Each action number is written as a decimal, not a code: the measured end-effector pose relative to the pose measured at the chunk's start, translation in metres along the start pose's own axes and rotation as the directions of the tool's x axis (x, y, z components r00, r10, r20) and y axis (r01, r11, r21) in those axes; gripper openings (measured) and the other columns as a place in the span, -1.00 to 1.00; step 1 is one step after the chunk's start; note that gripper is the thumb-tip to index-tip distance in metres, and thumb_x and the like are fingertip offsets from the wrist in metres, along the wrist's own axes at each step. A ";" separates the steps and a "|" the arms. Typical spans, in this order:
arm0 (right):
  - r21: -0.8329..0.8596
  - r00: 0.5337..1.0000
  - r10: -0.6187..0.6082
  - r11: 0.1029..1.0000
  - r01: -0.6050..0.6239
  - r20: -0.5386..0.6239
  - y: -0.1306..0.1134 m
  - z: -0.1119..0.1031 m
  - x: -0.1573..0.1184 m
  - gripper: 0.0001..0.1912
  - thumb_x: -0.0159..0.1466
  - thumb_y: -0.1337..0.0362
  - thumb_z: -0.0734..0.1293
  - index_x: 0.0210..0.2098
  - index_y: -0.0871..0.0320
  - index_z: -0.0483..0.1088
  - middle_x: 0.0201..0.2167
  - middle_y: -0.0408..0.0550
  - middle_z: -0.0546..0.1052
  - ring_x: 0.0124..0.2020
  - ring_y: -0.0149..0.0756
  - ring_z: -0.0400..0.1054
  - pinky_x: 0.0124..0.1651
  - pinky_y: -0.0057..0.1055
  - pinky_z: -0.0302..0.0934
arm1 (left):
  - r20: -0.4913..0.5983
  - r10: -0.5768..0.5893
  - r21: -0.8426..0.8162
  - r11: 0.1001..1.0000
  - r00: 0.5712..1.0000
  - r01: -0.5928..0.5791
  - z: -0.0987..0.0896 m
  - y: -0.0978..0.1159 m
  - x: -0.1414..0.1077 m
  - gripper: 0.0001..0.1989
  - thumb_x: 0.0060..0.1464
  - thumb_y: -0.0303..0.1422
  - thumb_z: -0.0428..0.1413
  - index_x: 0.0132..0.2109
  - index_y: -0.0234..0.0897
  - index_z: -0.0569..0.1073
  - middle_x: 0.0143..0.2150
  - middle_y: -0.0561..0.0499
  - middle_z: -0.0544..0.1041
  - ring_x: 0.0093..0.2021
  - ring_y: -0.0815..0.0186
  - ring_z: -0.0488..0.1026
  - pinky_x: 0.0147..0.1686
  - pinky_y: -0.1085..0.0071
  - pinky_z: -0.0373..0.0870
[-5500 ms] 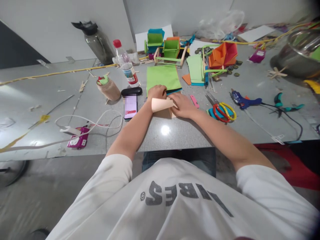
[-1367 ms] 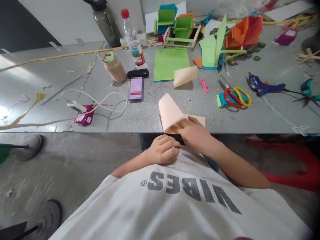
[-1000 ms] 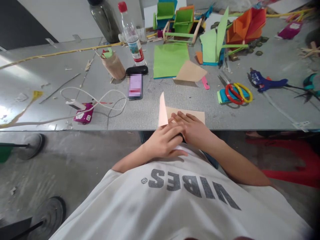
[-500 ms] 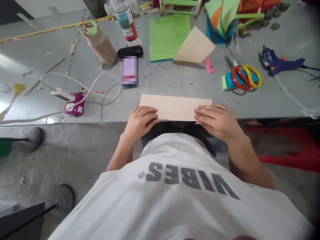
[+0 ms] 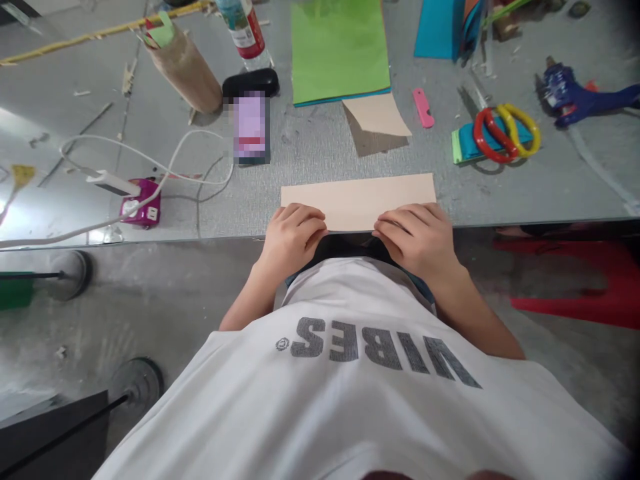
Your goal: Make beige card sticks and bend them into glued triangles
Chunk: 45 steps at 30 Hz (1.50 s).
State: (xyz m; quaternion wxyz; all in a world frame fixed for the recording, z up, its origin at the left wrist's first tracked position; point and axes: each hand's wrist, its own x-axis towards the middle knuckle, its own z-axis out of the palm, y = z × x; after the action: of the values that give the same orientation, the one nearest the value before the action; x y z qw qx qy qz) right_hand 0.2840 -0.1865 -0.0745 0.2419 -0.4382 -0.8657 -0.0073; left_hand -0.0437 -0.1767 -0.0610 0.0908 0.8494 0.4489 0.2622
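Observation:
A long strip of cream paper lies along the front edge of the grey table. My left hand grips its near left part, fingers on top and thumb at the near edge. On the near right part, my right hand holds it the same way, with its fingers closed. Beyond the strip rests a bent piece of cream paper, partly raised off the table and casting a shadow. It meets the near edge of a stack of green paper.
Red and yellow scissors lie on folded blue and green paper, near a blue glue gun. A pink folding cutter is left of them. At left are a phone, a brown cup, a bottle and a purple adapter with a white cable.
My right hand has shifted inward along the strip, and my left hand slightly inward too. The bent cream paper has sunk lower. The camera view has tilted down a little.

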 end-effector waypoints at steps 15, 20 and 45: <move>-0.077 0.998 0.039 0.996 -0.036 0.043 -0.009 0.001 0.017 -0.66 0.75 0.24 0.25 -0.11 0.06 0.60 -0.04 0.19 0.70 -0.02 0.12 0.46 0.03 0.08 0.25 | 0.012 -0.172 -0.020 0.985 0.985 0.173 -0.003 0.011 0.000 -0.89 0.52 -0.38 0.27 -0.11 -0.15 0.62 0.34 -0.24 0.74 0.36 -0.16 0.62 0.33 -0.19 0.57; -0.112 0.993 0.075 0.992 -0.065 0.093 -0.003 -0.003 0.022 -0.65 0.75 0.21 0.23 -0.10 0.05 0.60 -0.11 0.19 0.65 -0.03 0.14 0.42 0.05 0.07 0.21 | -0.002 -0.229 -0.021 0.973 0.973 0.229 -0.004 0.003 -0.002 -0.84 0.47 -0.34 0.31 -0.18 -0.14 0.59 0.37 -0.23 0.72 0.38 -0.22 0.56 0.32 -0.27 0.52; -0.168 0.941 0.260 0.959 -0.227 0.215 0.013 -0.028 0.014 -0.68 0.71 0.14 0.29 -0.09 0.06 0.63 -0.03 0.20 0.59 0.13 0.22 0.41 0.15 0.09 0.20 | 0.032 -0.475 0.086 0.878 0.879 0.471 -0.027 -0.013 -0.007 -0.71 0.41 -0.26 0.36 -0.27 -0.14 0.45 0.46 -0.20 0.63 0.73 -0.26 0.28 0.65 -0.43 0.25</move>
State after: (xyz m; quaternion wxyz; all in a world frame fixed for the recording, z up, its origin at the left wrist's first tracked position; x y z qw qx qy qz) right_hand 0.2986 -0.1738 -0.0462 0.1050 -0.5558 -0.8245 0.0135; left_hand -0.0707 -0.1768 -0.0454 0.1317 0.7234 0.6498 0.1925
